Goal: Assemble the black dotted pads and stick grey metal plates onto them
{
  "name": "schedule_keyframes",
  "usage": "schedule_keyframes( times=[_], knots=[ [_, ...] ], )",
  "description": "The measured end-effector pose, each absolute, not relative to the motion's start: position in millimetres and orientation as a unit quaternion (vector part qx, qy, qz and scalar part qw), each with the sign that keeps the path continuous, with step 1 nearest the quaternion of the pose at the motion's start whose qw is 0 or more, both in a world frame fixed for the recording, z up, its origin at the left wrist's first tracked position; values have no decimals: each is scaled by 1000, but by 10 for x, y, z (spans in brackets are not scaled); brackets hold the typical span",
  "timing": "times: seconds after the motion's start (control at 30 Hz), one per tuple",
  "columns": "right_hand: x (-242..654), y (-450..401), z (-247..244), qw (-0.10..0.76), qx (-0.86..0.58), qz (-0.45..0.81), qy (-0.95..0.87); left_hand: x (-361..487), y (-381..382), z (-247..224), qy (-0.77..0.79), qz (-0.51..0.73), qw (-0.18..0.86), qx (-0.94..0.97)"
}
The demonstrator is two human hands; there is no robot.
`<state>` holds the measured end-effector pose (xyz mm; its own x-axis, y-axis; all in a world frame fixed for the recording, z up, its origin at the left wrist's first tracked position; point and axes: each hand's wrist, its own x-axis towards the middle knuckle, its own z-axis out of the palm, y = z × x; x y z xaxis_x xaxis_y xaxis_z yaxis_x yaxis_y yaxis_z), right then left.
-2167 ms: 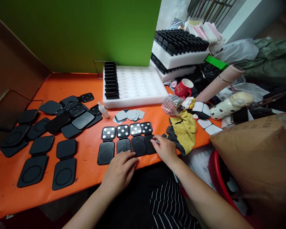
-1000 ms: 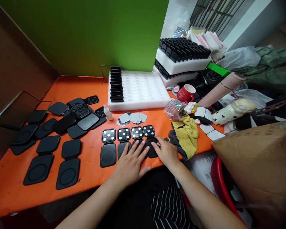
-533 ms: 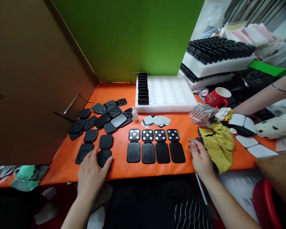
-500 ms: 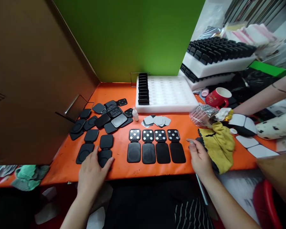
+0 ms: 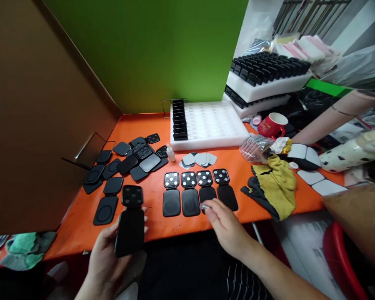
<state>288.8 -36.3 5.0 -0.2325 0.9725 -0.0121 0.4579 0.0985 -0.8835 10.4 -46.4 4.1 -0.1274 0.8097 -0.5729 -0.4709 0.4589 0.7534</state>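
Observation:
My left hand (image 5: 104, 250) grips a black hinged two-panel case (image 5: 130, 231), lifted above the table's front edge. Its smaller panel (image 5: 132, 196) has several spots, blurred here. My right hand (image 5: 226, 223) hovers over the row with thumb and fingers pinched together; what is between the tips is too small to make out. Below it lie several opened cases in a row, among them the leftmost one (image 5: 171, 203) and the rightmost one (image 5: 227, 198), their small panels dotted with silvery discs. Another case (image 5: 105, 210) with a round recess lies left of my left hand.
A pile of black panels (image 5: 129, 164) lies at the left. Behind the row are a small white bottle (image 5: 171, 154), pale rounded sheets (image 5: 201, 158) and a white foam tray (image 5: 212, 143). At right are a yellow glove (image 5: 278, 187) and a red mug (image 5: 270, 126).
My left hand has picked up a case from the table and raised it toward me, dotted panel now facing up. My right hand has moved left, over the row. The view has shifted slightly.

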Motion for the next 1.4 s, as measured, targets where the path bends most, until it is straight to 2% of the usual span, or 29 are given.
schedule_keyframes(
  times=[0.07, 0.17, 0.33, 0.5, 0.77, 0.97, 1.23, 1.3, 1.4],
  knots=[
    [2761, -356, 160, 279, -502, 405, -712, 259, -561, 15, 459, 508, 726, 65],
    [2604, -320, 274, 241, -495, 360, -753, 516, -615, 1, 374, 479, 793, 46],
    [2511, -259, 305, 249, -534, 323, -740, 761, -611, 60, 420, 379, 812, 142],
    [2539, -236, 313, 249, -555, 303, -734, 876, -676, 32, 509, 330, 744, 280],
    [2556, -260, 381, 179, -551, 244, -778, 949, -765, -152, 582, 271, 540, 544],
    [2554, -260, 392, 198, -504, 290, -789, 1023, -731, -16, 594, 259, 536, 541],
    [2495, -318, 369, 263, -473, 333, -772, 1101, -708, 99, 603, 346, 587, 414],
    [2512, -343, 342, 284, -477, 389, -735, 1107, -707, 121, 603, 372, 600, 371],
    [2569, -347, 285, 325, -479, 540, -611, 1093, -690, 165, 565, 357, 691, 275]
  ],
)
